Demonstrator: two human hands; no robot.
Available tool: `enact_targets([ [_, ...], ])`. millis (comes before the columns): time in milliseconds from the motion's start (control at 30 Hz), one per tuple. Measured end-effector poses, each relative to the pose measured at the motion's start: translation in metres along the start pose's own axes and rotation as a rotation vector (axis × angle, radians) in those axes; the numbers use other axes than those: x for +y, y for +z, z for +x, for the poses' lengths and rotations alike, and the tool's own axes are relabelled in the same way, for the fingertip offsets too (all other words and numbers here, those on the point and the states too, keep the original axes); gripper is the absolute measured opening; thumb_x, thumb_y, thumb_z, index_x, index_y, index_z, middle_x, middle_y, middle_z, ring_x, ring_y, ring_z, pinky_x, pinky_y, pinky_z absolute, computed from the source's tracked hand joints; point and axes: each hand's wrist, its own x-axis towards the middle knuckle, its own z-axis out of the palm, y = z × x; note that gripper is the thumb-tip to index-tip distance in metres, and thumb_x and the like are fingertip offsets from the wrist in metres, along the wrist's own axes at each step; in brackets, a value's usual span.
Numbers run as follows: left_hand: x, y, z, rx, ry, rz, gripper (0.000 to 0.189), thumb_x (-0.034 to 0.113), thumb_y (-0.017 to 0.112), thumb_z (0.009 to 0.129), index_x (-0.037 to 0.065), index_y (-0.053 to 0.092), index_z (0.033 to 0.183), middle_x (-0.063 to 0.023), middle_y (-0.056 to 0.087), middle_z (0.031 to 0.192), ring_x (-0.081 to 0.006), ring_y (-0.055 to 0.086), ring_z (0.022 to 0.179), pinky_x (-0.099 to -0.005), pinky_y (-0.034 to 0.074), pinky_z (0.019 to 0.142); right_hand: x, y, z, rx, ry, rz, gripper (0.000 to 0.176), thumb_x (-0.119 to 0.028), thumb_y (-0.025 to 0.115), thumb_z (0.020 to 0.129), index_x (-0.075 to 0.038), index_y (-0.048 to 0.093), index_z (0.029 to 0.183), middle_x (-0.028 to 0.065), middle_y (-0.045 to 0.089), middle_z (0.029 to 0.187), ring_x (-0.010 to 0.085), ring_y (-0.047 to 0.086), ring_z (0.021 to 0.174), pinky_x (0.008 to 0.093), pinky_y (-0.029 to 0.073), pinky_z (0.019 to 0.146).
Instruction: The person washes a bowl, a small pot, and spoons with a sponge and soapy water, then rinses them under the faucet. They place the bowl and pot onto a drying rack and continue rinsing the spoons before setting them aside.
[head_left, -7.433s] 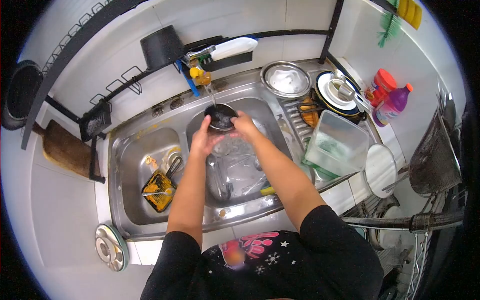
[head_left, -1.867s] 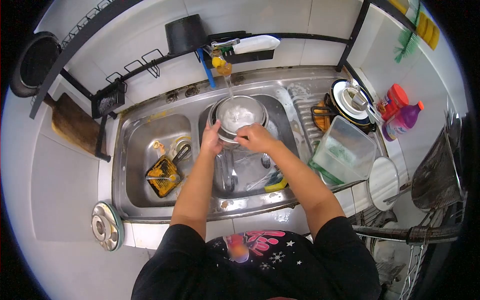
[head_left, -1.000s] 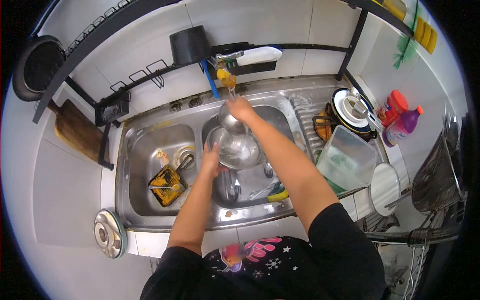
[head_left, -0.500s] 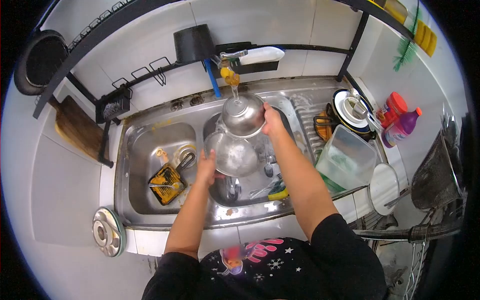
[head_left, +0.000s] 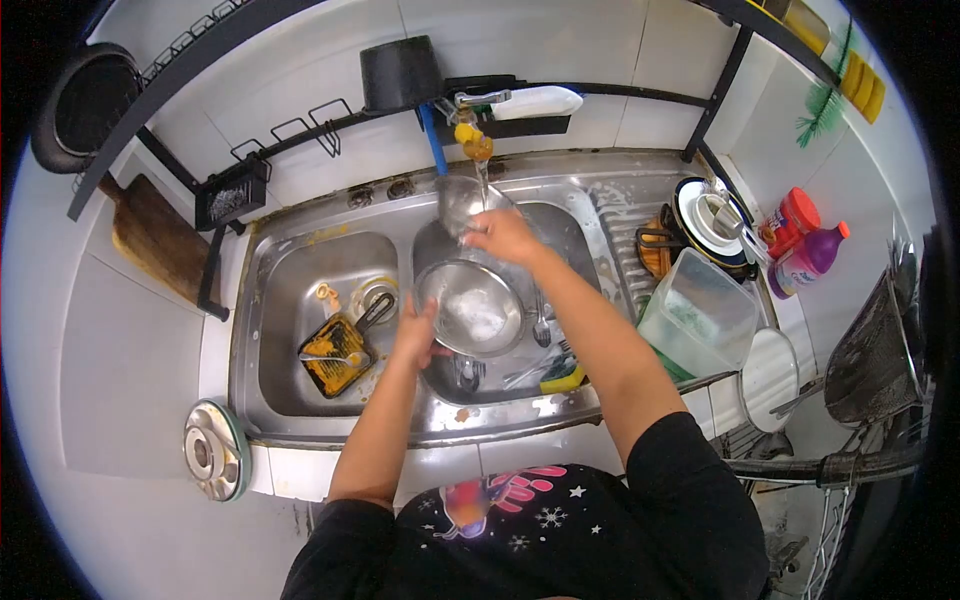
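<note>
Two hands (head_left: 418, 335), two steel bowls (head_left: 475, 315) in their fingers (head_left: 484, 236), two sink basins (head_left: 290, 290); right of the fingers two bottles (head_left: 808, 258), one clear plastic tub (head_left: 700, 315); left, one wooden board (head_left: 150, 235), one dirty square pan (head_left: 335, 355).

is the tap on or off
On: a thin stream falls from the tap into the small steel bowl in the right hand.
</note>
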Motion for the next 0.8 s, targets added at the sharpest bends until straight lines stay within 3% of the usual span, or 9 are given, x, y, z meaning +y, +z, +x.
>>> enact_targets([
  [33, 0.005, 0.005, -0.007, 0.019, -0.017, 0.007, 0.061, 0.03, 0.047, 0.086, 0.019, 0.012, 0.135, -0.0173, 0.04, 0.121, -0.0313, 0.057, 0.087, -0.0448, 0.053, 0.047, -0.002, 0.004, -0.003, -0.007, -0.103, -0.306, 0.026, -0.03, 0.064, 0.072, -0.017, 0.062, 0.094, 0.0, 0.06, 0.09, 0.0186, 0.052, 0.096, 0.0492, 0.029, 0.093],
  [133, 0.006, 0.007, -0.011, 0.063, -0.044, 0.008, 0.06, 0.03, 0.047, 0.086, 0.018, 0.013, 0.134, -0.0163, 0.039, 0.122, -0.0318, 0.056, 0.091, -0.0468, 0.053, 0.049, 0.01, 0.01, -0.015, -0.084, -0.27, -0.457, 0.025, -0.024, 0.065, 0.069, -0.019, 0.063, 0.093, 0.0024, 0.059, 0.101, 0.0229, 0.045, 0.11, 0.0573, 0.01, 0.098],
  [233, -0.001, -0.001, -0.01, 0.079, -0.056, -0.007, 0.059, 0.029, 0.047, 0.086, 0.018, 0.014, 0.134, -0.0158, 0.04, 0.122, -0.0321, 0.055, 0.092, -0.0467, 0.054, 0.051, 0.037, 0.013, -0.034, 0.079, -0.307, -0.371, 0.022, -0.021, 0.064, 0.068, -0.018, 0.064, 0.09, 0.003, 0.057, 0.107, 0.0242, 0.041, 0.116, 0.0595, 0.009, 0.098],
  [333, -0.002, -0.008, -0.016, 0.045, -0.025, -0.021, 0.058, 0.028, 0.047, 0.086, 0.017, 0.016, 0.133, -0.0164, 0.04, 0.121, -0.0318, 0.055, 0.093, -0.0465, 0.054, 0.054, 0.066, 0.014, -0.043, 0.236, -0.201, -0.275, 0.021, -0.02, 0.064, 0.068, -0.016, 0.064, 0.088, 0.0041, 0.057, 0.108, 0.0264, 0.039, 0.117, 0.0578, 0.009, 0.099],
  [467, -0.001, -0.005, -0.022, 0.033, 0.003, 0.022, 0.055, 0.028, 0.046, 0.087, 0.017, 0.017, 0.133, -0.0168, 0.042, 0.119, -0.0305, 0.056, 0.092, -0.0467, 0.054, 0.055, 0.076, 0.022, -0.032, 0.286, -0.212, -0.057, 0.022, -0.022, 0.063, 0.072, -0.013, 0.063, 0.092, 0.0055, 0.055, 0.109, 0.0276, 0.035, 0.12, 0.0534, 0.012, 0.101],
  [600, -0.003, -0.006, -0.017, 0.014, -0.006, 0.019, 0.055, 0.027, 0.046, 0.087, 0.017, 0.018, 0.133, -0.0159, 0.044, 0.117, -0.0303, 0.056, 0.09, -0.0461, 0.054, 0.054, 0.051, 0.039, -0.019, 0.081, -0.284, 0.139, 0.021, -0.021, 0.064, 0.072, -0.009, 0.062, 0.09, 0.0073, 0.056, 0.106, 0.0262, 0.044, 0.111, 0.0473, 0.018, 0.101],
  [667, -0.006, -0.011, -0.012, 0.002, -0.017, 0.033, 0.055, 0.027, 0.046, 0.087, 0.018, 0.018, 0.133, -0.0155, 0.045, 0.116, -0.0301, 0.057, 0.088, -0.0458, 0.054, 0.054, 0.027, 0.031, -0.027, -0.018, -0.237, 0.234, 0.02, -0.019, 0.065, 0.071, -0.005, 0.062, 0.086, 0.0087, 0.06, 0.1, 0.0259, 0.051, 0.103, 0.0442, 0.022, 0.1],
  [700, -0.004, -0.011, -0.015, 0.008, -0.012, 0.022, 0.055, 0.027, 0.047, 0.086, 0.018, 0.018, 0.133, -0.0154, 0.045, 0.116, -0.03, 0.057, 0.087, -0.0454, 0.054, 0.053, 0.028, 0.025, -0.027, -0.129, -0.192, 0.188, 0.02, -0.017, 0.065, 0.071, -0.004, 0.061, 0.086, 0.0114, 0.061, 0.09, 0.025, 0.056, 0.091, 0.0448, 0.027, 0.095],
  [800, 0.001, -0.01, -0.021, 0.01, -0.01, -0.01, 0.056, 0.027, 0.048, 0.086, 0.019, 0.018, 0.132, -0.015, 0.046, 0.115, -0.0296, 0.058, 0.084, -0.0446, 0.054, 0.051, 0.025, -0.006, -0.042, -0.209, 0.012, 0.174, 0.023, -0.023, 0.065, 0.07, -0.008, 0.061, 0.087, 0.0132, 0.06, 0.077, 0.0321, 0.057, 0.079, 0.0475, 0.028, 0.094],
])
